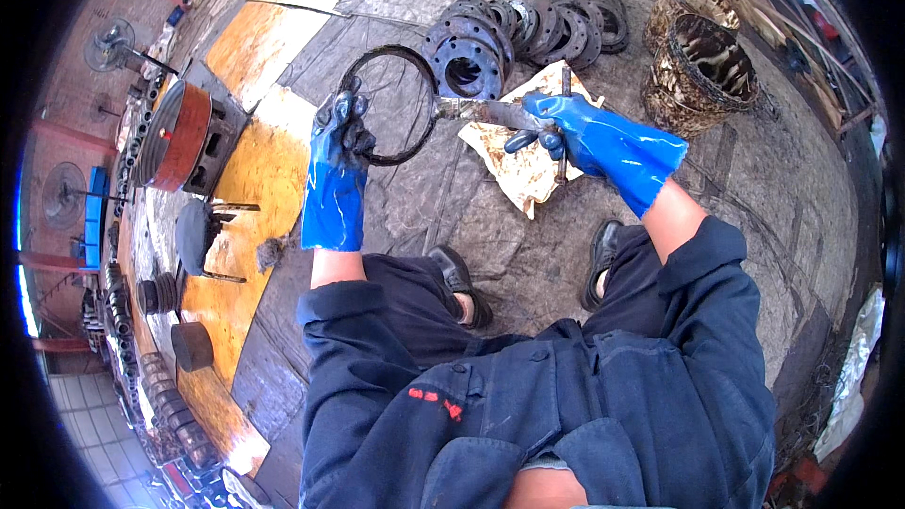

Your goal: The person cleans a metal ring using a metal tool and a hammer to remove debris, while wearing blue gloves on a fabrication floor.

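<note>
My left hand [342, 137], in a blue rubber glove blackened at the fingers, is closed on the left side of a thin black ring [426, 78], which it holds up off the floor. My right hand [570, 127], gloved the same way, is closed around a flat metal tool [500, 113] with a dark crosspiece at its right end, caliper-like in shape. The tool's left end meets or overlaps the ring's right edge; whether they touch, I cannot tell. Beneath my right hand, a stained cream sheet [518, 179] lies on the floor.
Several bolt-holed metal flanges [481, 47] lean in a row beyond the ring. Two grimy baskets [702, 85] stand at the far right. A dark stool [196, 238], a red-brown cylinder [184, 137] and metal rings [160, 292] are on the left. Dark sheeting [528, 254] covers the floor by my shoes.
</note>
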A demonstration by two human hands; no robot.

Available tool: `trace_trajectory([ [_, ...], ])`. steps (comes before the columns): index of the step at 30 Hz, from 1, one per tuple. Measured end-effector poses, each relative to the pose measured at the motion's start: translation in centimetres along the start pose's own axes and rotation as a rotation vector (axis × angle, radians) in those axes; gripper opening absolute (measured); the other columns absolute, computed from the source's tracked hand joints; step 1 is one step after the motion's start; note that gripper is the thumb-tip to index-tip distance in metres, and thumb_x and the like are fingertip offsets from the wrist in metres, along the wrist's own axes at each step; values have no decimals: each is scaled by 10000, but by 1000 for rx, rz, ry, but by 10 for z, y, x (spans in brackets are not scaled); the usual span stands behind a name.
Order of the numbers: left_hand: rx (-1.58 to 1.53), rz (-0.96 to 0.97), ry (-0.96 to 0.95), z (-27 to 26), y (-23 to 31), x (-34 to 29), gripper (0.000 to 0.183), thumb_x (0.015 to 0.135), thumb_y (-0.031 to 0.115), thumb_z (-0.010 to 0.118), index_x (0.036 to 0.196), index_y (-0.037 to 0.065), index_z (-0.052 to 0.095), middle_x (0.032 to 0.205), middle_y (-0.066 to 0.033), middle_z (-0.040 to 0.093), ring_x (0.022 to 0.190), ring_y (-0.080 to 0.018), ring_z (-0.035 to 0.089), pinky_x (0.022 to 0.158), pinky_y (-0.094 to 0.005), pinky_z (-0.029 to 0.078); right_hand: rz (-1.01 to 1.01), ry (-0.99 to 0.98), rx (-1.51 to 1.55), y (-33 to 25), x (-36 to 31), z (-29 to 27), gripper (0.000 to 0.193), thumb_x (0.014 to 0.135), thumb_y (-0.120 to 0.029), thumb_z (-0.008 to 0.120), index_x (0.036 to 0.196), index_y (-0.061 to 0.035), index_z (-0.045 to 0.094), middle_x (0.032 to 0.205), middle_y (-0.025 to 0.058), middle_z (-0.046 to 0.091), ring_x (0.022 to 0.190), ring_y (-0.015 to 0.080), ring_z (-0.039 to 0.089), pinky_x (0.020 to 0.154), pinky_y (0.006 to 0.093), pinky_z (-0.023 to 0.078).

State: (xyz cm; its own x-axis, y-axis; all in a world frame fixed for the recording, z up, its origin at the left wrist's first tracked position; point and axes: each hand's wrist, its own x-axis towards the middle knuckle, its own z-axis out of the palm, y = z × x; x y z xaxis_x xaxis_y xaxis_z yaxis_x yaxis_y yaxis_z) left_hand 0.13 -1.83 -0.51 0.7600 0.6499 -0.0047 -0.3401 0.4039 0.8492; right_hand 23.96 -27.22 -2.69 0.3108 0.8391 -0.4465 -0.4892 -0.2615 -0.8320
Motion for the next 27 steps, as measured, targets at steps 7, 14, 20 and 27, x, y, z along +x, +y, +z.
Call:
trace_trajectory([
  [7, 43, 63, 76, 18, -5, 1, 333, 885, 181, 611, 1195, 68, 570, 820, -7, 629, 425, -52, 384, 396, -210, 303, 113, 121, 166, -5, -11, 20, 214, 910, -254, 523, 1036, -82, 542, 744, 68, 571, 475, 88, 454, 369, 247, 340],
  [14, 28, 155, -3, 20, -4, 7, 341, 885, 161, 611, 1199, 41, 553, 841, -22, 639, 400, -57, 382, 383, -214, 305, 403, -82, 466, 5, 5, 9, 410, 940, -337, 452, 1197, -19, 486, 855, 159, 660, 389, 59, 388, 366, 226, 328],
  [20, -41, 186, 145, 6, -11, 18, 317, 908, 210, 579, 1190, 68, 561, 842, -25, 652, 373, -61, 369, 360, -241, 291, 652, -81, 878, 17, -9, 27, 299, 876, -267, 555, 1034, -13, 549, 552, 11, 571, 388, 84, 454, 342, 247, 336],
  [27, -483, 176, 159, -40, -11, 24, 215, 933, 284, 531, 1026, 134, 653, 830, 28, 699, 399, -51, 366, 433, -260, 313, 623, -168, 827, 13, -20, 32, 593, 870, -344, 554, 1223, 125, 469, 481, -58, 455, 386, 77, 367, 416, 254, 316],
])
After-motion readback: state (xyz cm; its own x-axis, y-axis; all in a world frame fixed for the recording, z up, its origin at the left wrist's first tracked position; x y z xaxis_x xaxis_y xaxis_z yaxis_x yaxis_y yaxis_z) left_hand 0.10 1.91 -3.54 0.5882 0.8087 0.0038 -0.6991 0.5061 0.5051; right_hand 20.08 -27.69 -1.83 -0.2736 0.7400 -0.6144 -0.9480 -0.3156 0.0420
